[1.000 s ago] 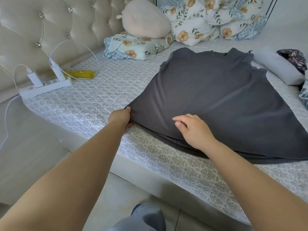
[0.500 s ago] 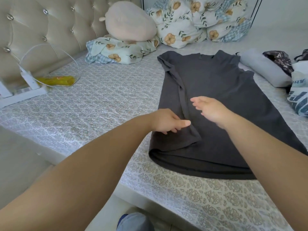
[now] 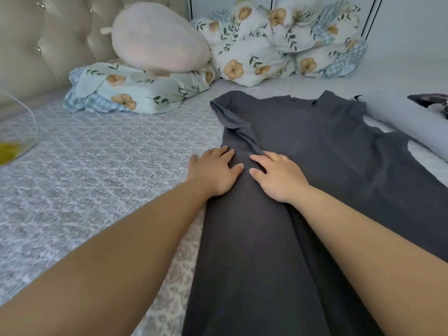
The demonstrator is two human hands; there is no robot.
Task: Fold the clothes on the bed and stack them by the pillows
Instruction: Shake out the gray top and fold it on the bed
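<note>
One bed [image 3: 101, 166] with a grey patterned cover, tufted beige headboard [image 3: 43, 44] at left rear. One dark grey garment [image 3: 315, 166] spread flat across the bed's right half, neckline toward the far wall, its left side and sleeve folded in over the body. One floral duvet [image 3: 286, 44] bunched in the far corner. One floral pillow [image 3: 135, 93] by the headboard, one pink plush cushion [image 3: 157, 37] on top of it. One pale grey rolled item [image 3: 400, 120] right of the garment, one dark patterned cloth [image 3: 431, 103] beyond it. Two hands: left hand [image 3: 215, 170] and right hand [image 3: 278, 175] both flat, fingers spread, pressing on the folded-over flap, gripping nothing. One yellow item [image 3: 8, 154] at far left. No readable writing.
</note>
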